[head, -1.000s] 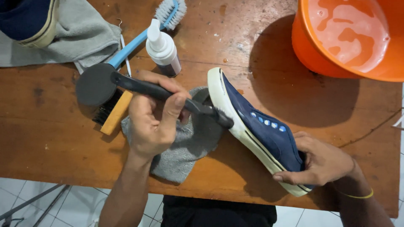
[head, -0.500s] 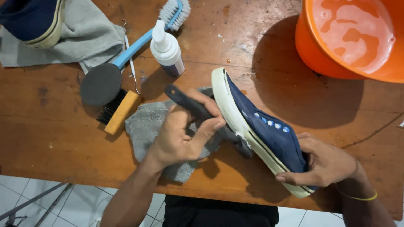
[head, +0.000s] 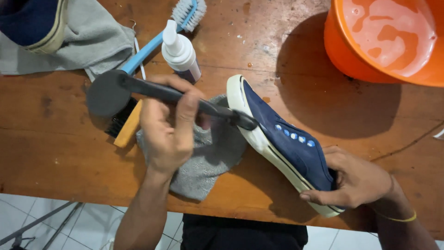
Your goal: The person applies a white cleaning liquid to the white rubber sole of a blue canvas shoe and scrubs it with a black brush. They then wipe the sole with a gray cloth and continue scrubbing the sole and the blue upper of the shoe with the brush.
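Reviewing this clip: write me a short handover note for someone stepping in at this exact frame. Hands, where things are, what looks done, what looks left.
Left hand: grips a black brush by its handle, tip against the shoe's toe.
Right hand: holds the navy shoe at the heel, tilted on its side over the table.
Grey cloth lies under the toe. Behind it: a white bottle, a blue brush and a wooden brush. Orange basin of soapy water at far right. A second shoe sits on a grey towel at far left.
Done: cannot tell how much is clean.
Left: brushing at the toe is under way.
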